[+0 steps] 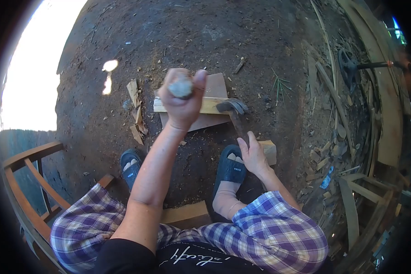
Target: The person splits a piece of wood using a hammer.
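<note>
My left hand [182, 112] is wrapped round an upright handle [181, 87], its pale, worn round end facing up at me and the thumb beside it. The tool's lower part is hidden beneath the fist. Below that hand, a narrow light wooden strip [208, 105] lies across a flat board [217, 83] on the ground. In my right hand [255, 157] is a claw hammer [233, 106], gripped by its handle. The hammer's head overlaps the strip's right end in this view.
A wood block [269, 152] lies beside my right foot, another [186, 214] between my legs. Split wood pieces [136, 107] are scattered left of the board. A wooden chair [32, 182] stands at left. Offcuts, planks [383, 91] and a wooden frame [351, 201] line the right side.
</note>
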